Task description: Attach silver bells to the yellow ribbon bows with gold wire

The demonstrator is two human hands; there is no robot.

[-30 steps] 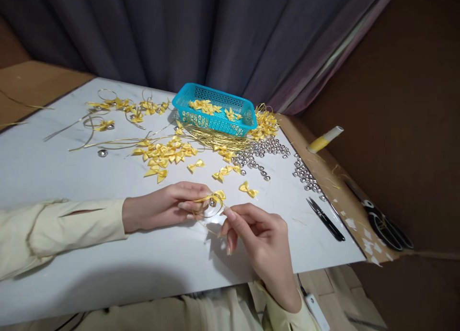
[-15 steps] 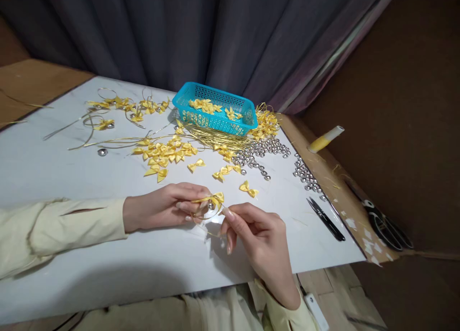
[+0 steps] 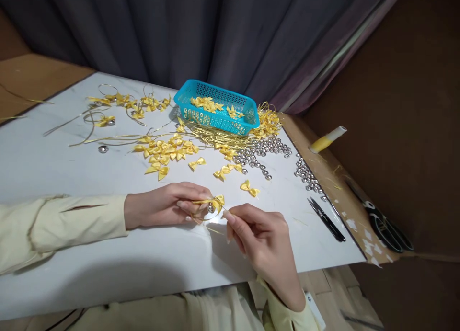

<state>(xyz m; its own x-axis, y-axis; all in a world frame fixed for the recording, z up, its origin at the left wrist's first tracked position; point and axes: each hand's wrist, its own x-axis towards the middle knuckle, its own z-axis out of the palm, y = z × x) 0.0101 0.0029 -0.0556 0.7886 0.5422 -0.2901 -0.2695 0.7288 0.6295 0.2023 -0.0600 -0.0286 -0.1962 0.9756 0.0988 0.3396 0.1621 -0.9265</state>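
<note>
My left hand (image 3: 174, 204) is closed on a yellow bow (image 3: 218, 202) with a round silver bead (image 3: 211, 208) just under it. A gold cord (image 3: 201, 220) loops below the bow. My right hand (image 3: 260, 235) pinches the cord's thin end beside the bow, between thumb and forefinger. Loose yellow bows (image 3: 168, 151) lie in a group beyond my hands, and one single bow (image 3: 249, 188) rests nearer my right hand. Many silver beads (image 3: 262, 149) are scattered at the right, next to a bundle of gold cords (image 3: 215, 135).
A blue basket (image 3: 223, 122) holding bows stands at the back. Corded bows (image 3: 122, 101) lie at the back left. Black snips (image 3: 326, 220), large scissors (image 3: 386, 225) and a yellow-and-white tube (image 3: 327, 139) are at the right. A dark curtain (image 3: 161, 29) hangs behind the table.
My right hand has moved slightly right, its lower fingers drawn in closer to the palm. My left hand keeps its hold on the bow. The view has shifted slightly.
</note>
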